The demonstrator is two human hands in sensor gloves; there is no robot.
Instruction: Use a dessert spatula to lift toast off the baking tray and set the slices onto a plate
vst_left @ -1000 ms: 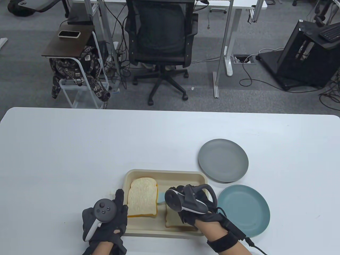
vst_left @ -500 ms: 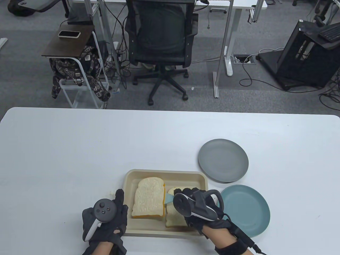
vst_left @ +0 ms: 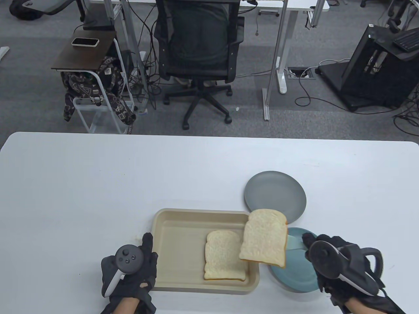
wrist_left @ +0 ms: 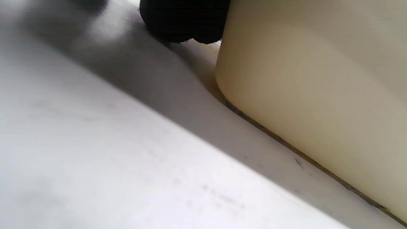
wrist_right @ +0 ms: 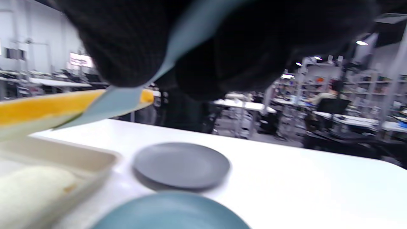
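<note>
A slice of toast [vst_left: 264, 238] rides in the air on a pale blue dessert spatula [vst_left: 293, 243], above the right end of the cream baking tray [vst_left: 170, 225] and the edge of the teal plate [vst_left: 294, 278]. My right hand [vst_left: 330, 261] grips the spatula's handle; the right wrist view shows the blade [wrist_right: 111, 103] under the toast's yellow crust [wrist_right: 41, 106]. A second slice [vst_left: 224, 255] lies in the tray's right half. My left hand [vst_left: 131, 271] lies flat at the tray's left side, its fingertips [wrist_left: 184, 19] against the tray wall [wrist_left: 311, 79].
A grey plate [vst_left: 275, 196] sits behind the teal one, also seen in the right wrist view [wrist_right: 181, 165]. An office chair [vst_left: 199, 49] and desks stand beyond the white table's far edge [vst_left: 209, 135].
My right hand has lifted the left slice out of the tray on the spatula and carried it right, toward the teal plate. The left hand has stayed put.
</note>
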